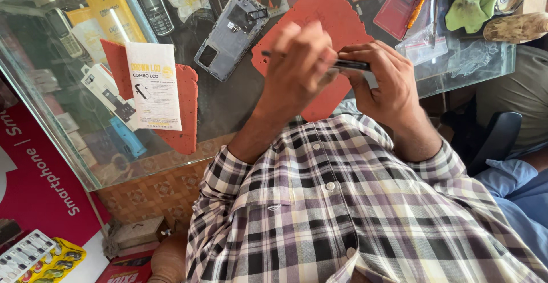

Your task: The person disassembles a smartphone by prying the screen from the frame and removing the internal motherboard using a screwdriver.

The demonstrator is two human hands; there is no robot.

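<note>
Phone (349, 64), thin and dark, is held edge-on above the red work mat (325, 9) near the counter's (228, 106) near edge, between both hands. Right hand (388, 83) is closed around its far end; left hand (299, 66), blurred, curls over the near end, fingers pinched on it. Farther toward the counter's middle lies a grey back frame (228, 35), beside it a white parts packet (153, 86). Steady grip from the right hand seems wise, with the left working gently along the edge so nothing bends.
</note>
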